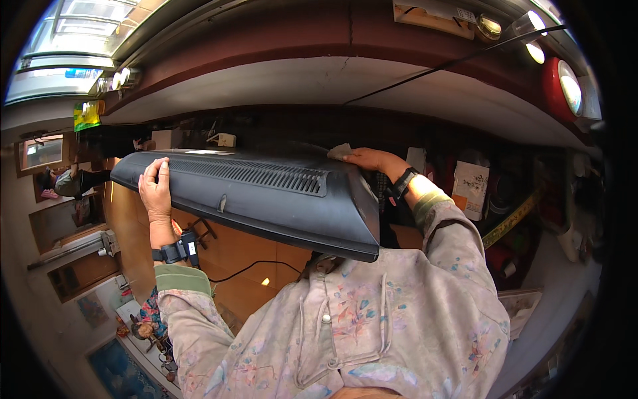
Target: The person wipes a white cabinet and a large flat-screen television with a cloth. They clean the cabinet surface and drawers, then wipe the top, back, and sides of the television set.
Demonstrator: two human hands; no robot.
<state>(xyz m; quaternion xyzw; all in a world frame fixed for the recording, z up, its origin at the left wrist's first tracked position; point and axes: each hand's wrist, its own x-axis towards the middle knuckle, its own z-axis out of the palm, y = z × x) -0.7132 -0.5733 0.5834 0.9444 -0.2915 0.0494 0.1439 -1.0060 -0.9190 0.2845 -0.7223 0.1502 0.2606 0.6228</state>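
A black flat-screen television point(269, 199), seen from its top edge with a slotted vent, spans the view before me. My left hand point(156, 187) rests on its top edge near the left end, fingers over the rim; whether it grips is hard to tell. On the far side of the top, near the right end, my right hand point(371, 158) pinches a pale cloth or tissue point(340, 151) against the casing. Each wrist wears a black band. The lower part of the television is hidden.
A ledge with a dark red edge point(279, 42) runs behind the television, with jars and a red round tin point(562, 90) on it. A black cable point(448, 65) crosses at upper right. Boxes and a printed packet point(470, 189) lie right. Other people are at far left.
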